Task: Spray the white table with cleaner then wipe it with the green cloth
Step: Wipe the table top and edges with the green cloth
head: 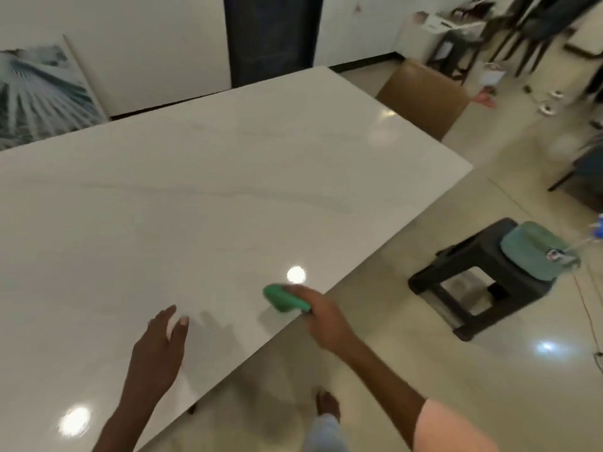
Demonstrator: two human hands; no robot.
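A glossy white table (202, 197) fills the view, a tiled floor beyond it. The green cloth (284, 298) is bunched at the table's near edge, gripped by the right hand (321, 316) with fingers curled around it. The left hand (160, 347) is held flat over the table, fingers straight, nothing held. The cloth is judged soft and light; it is best pressed flat under the palm.

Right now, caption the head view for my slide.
Right hand holds green cloth at white table edge; left hand open above it.
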